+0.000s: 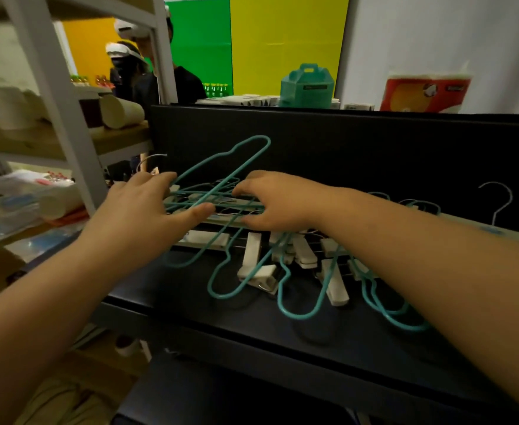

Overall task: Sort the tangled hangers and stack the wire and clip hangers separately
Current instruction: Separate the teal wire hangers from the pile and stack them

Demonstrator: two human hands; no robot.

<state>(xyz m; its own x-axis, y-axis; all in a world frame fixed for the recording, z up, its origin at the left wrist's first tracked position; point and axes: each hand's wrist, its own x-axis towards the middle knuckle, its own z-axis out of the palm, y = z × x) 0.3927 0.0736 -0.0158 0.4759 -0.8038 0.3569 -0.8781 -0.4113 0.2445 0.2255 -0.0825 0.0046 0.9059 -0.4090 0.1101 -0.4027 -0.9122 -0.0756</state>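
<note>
Both forearms stretch in from the bottom corners, and they meet over a knot of hangers on a dark shelf (190, 305). At about ten o'clock from the heap sits the left hand (147, 207), fingers spread fairly wide and laid over the teal wires, thumb pointing across toward the other hand; whether it really grips anything I cannot tell. Just beside it, toward two o'clock from the heap's middle, the right hand (270, 200) has its fingers curled down into the same bundle, and it looks to be pinching a teal wire or the bar beneath, though the exact strand is hidden.

Between the hands the lifted wire hanger (221, 167) runs on a slant, its long axis climbing from eight o'clock to one o'clock, its far loop up against the black back panel (374, 148). Below the hands, at six o'clock, lie the clip hangers (298, 256), white clips splayed every way with more teal loops threaded through them. Another hook (497, 204) leans on the panel well off at three o'clock.

My guess is that the teal one must slide out along its slant, toward the upper right, and the left hand is nearer to hold the rest down. No separate stack shows yet.

Behind the panel stand a teal box (307, 87) and a red packet (423, 93), contents not visible.
</note>
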